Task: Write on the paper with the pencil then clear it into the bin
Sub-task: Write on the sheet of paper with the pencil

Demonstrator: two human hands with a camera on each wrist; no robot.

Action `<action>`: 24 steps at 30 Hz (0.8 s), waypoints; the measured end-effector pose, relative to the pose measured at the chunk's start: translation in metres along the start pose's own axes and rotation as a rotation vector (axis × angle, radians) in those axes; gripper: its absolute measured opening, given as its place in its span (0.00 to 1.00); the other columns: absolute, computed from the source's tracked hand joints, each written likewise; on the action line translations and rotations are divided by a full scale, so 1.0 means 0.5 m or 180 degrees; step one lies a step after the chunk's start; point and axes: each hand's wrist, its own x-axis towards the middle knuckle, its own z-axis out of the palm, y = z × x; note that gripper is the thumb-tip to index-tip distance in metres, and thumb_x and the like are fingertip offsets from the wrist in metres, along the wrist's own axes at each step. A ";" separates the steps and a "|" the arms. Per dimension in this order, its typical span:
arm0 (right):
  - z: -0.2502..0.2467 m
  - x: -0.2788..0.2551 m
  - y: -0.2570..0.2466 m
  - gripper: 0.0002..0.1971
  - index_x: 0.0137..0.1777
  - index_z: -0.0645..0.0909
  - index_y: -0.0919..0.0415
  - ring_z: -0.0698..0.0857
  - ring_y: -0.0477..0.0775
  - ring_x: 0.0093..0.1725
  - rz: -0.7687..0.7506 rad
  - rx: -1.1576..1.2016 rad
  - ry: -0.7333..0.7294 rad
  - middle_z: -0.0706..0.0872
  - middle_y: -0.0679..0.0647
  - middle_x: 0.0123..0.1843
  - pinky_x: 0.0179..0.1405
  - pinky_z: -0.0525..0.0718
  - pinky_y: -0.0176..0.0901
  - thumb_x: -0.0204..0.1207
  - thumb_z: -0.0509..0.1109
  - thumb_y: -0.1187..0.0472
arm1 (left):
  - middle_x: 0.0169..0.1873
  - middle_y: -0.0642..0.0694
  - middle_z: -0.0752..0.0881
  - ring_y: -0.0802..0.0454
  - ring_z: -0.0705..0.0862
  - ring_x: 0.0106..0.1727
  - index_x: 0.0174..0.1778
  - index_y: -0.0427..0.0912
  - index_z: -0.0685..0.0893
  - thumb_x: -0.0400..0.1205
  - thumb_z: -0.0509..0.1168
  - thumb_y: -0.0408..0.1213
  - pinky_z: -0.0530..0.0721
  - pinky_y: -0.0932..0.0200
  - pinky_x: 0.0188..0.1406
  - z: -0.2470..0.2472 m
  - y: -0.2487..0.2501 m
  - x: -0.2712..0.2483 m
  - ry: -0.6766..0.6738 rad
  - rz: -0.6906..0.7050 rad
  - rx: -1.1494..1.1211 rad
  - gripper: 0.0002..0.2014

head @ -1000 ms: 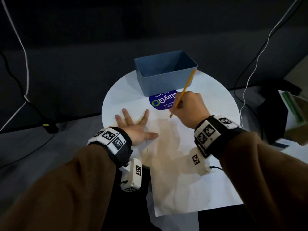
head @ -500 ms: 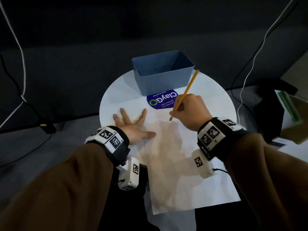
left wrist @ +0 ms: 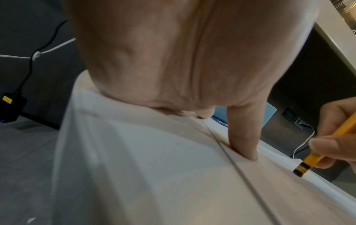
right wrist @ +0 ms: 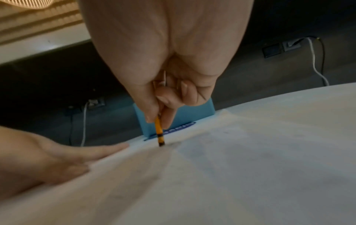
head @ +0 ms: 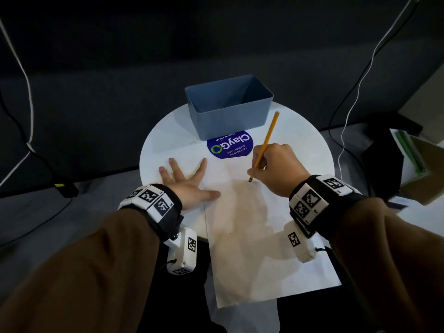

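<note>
Right hand pinches the pencil, tip down on the paper just this side of the bin, left hand flat holding it; thin floppy sheet, probably best crumpled from an edge.

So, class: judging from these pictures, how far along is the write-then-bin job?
Done: little, no clear writing shows on the paper.
In hand: the right hand grips the pencil with its lower end on the sheet, while the left hand rests flat at the paper's left edge.
Left: finishing the writing, then clearing the paper into the blue bin, which looks empty.
</note>
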 end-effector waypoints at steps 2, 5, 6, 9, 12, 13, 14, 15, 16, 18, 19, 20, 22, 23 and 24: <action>-0.007 0.004 0.017 0.12 0.37 0.78 0.54 0.82 0.51 0.40 0.0115 -0.0105 0.0016 0.84 0.53 0.39 0.34 0.73 0.35 0.79 0.78 0.59 | 0.79 0.34 0.19 0.24 0.23 0.79 0.81 0.74 0.31 0.77 0.60 0.73 0.34 0.28 0.80 0.002 -0.001 0.001 0.0012 0.0017 0.0009 0.48; -0.033 0.010 0.035 0.15 0.35 0.73 0.51 0.83 0.53 0.39 0.0340 -0.0370 0.0120 0.83 0.55 0.40 0.33 0.73 0.37 0.79 0.76 0.60 | 0.79 0.34 0.19 0.24 0.23 0.79 0.81 0.74 0.31 0.77 0.60 0.73 0.34 0.28 0.80 0.004 -0.004 0.003 0.0022 0.0008 0.0027 0.48; -0.038 0.008 0.034 0.15 0.35 0.74 0.51 0.83 0.54 0.40 0.0368 -0.0392 0.0150 0.83 0.55 0.40 0.33 0.74 0.37 0.79 0.76 0.60 | 0.79 0.34 0.19 0.24 0.23 0.79 0.81 0.74 0.31 0.77 0.60 0.73 0.34 0.27 0.80 0.003 -0.003 0.004 0.0019 0.0008 0.0033 0.48; -0.023 -0.005 0.008 0.12 0.37 0.78 0.54 0.82 0.48 0.38 0.0126 -0.0131 0.0096 0.83 0.51 0.37 0.32 0.72 0.34 0.79 0.77 0.60 | 0.79 0.34 0.19 0.25 0.23 0.79 0.81 0.74 0.31 0.77 0.60 0.73 0.35 0.27 0.81 0.000 -0.005 0.005 -0.0009 0.0027 -0.0010 0.48; 0.006 -0.014 -0.015 0.10 0.38 0.80 0.56 0.82 0.50 0.39 -0.0113 -0.0177 -0.0137 0.85 0.50 0.37 0.36 0.75 0.38 0.78 0.77 0.58 | 0.79 0.35 0.19 0.26 0.22 0.79 0.81 0.75 0.32 0.76 0.60 0.74 0.35 0.27 0.80 -0.001 -0.006 0.003 -0.0007 0.0041 -0.0052 0.48; 0.007 -0.014 -0.013 0.12 0.37 0.78 0.55 0.82 0.50 0.39 -0.0068 -0.0199 -0.0146 0.84 0.50 0.36 0.35 0.74 0.38 0.78 0.77 0.59 | 0.79 0.36 0.19 0.26 0.22 0.79 0.81 0.76 0.32 0.76 0.61 0.74 0.35 0.27 0.81 0.000 -0.006 0.002 -0.0005 0.0043 -0.0075 0.48; 0.002 -0.011 -0.005 0.14 0.36 0.76 0.53 0.81 0.51 0.38 0.0014 -0.0197 -0.0118 0.82 0.50 0.36 0.33 0.73 0.37 0.78 0.77 0.59 | 0.79 0.36 0.19 0.26 0.22 0.79 0.81 0.76 0.32 0.76 0.61 0.73 0.35 0.28 0.81 0.001 -0.006 0.002 -0.0003 0.0046 -0.0090 0.48; -0.006 -0.009 0.004 0.16 0.34 0.74 0.52 0.81 0.52 0.38 0.0104 -0.0207 -0.0072 0.81 0.51 0.36 0.31 0.71 0.36 0.78 0.77 0.60 | 0.79 0.36 0.19 0.26 0.22 0.79 0.81 0.76 0.32 0.77 0.61 0.73 0.35 0.28 0.81 0.002 -0.006 0.001 0.0001 0.0046 -0.0089 0.48; -0.017 -0.007 0.014 0.17 0.33 0.73 0.51 0.81 0.54 0.38 0.0192 -0.0250 -0.0029 0.80 0.52 0.37 0.31 0.70 0.36 0.78 0.77 0.61 | 0.79 0.36 0.19 0.26 0.22 0.79 0.81 0.76 0.32 0.77 0.61 0.73 0.35 0.28 0.81 0.002 -0.005 0.000 -0.0001 0.0040 -0.0077 0.47; -0.037 -0.006 0.027 0.18 0.33 0.72 0.51 0.81 0.54 0.39 0.0312 -0.0359 0.0004 0.81 0.54 0.38 0.33 0.72 0.37 0.79 0.76 0.61 | 0.79 0.35 0.18 0.25 0.22 0.79 0.80 0.76 0.32 0.77 0.61 0.73 0.35 0.28 0.81 0.001 -0.004 -0.001 -0.0011 0.0028 -0.0040 0.47; -0.044 -0.006 0.031 0.17 0.33 0.73 0.51 0.82 0.53 0.39 0.0339 -0.0374 0.0003 0.82 0.54 0.38 0.34 0.73 0.38 0.79 0.76 0.61 | 0.78 0.35 0.18 0.25 0.22 0.79 0.80 0.76 0.32 0.77 0.60 0.73 0.35 0.28 0.81 0.000 -0.003 -0.002 -0.0020 0.0025 -0.0026 0.47; -0.048 -0.006 0.034 0.17 0.33 0.74 0.51 0.82 0.52 0.39 0.0351 -0.0364 0.0005 0.82 0.54 0.38 0.35 0.74 0.38 0.79 0.76 0.61 | 0.78 0.35 0.18 0.25 0.22 0.79 0.80 0.76 0.31 0.78 0.60 0.73 0.35 0.28 0.81 -0.001 -0.002 -0.003 -0.0030 0.0024 -0.0018 0.47; -0.051 -0.006 0.040 0.14 0.35 0.76 0.53 0.82 0.51 0.39 0.0364 -0.0304 0.0047 0.83 0.53 0.37 0.35 0.74 0.37 0.79 0.77 0.61 | 0.78 0.35 0.18 0.25 0.22 0.79 0.80 0.75 0.31 0.78 0.60 0.73 0.35 0.28 0.81 -0.002 0.000 -0.005 -0.0043 0.0027 -0.0011 0.47; -0.050 -0.007 0.042 0.13 0.36 0.78 0.54 0.82 0.50 0.39 0.0360 -0.0258 0.0073 0.84 0.53 0.37 0.34 0.74 0.36 0.79 0.77 0.61 | 0.78 0.35 0.18 0.25 0.22 0.79 0.81 0.75 0.31 0.78 0.60 0.73 0.35 0.28 0.81 -0.003 0.000 -0.006 -0.0035 0.0028 -0.0005 0.47; -0.049 -0.010 0.043 0.11 0.37 0.80 0.55 0.82 0.49 0.39 0.0354 -0.0212 0.0084 0.84 0.53 0.37 0.33 0.74 0.35 0.79 0.77 0.61 | 0.78 0.35 0.19 0.25 0.22 0.79 0.81 0.75 0.31 0.78 0.60 0.73 0.35 0.27 0.81 -0.002 0.000 -0.006 -0.0021 0.0027 0.0003 0.47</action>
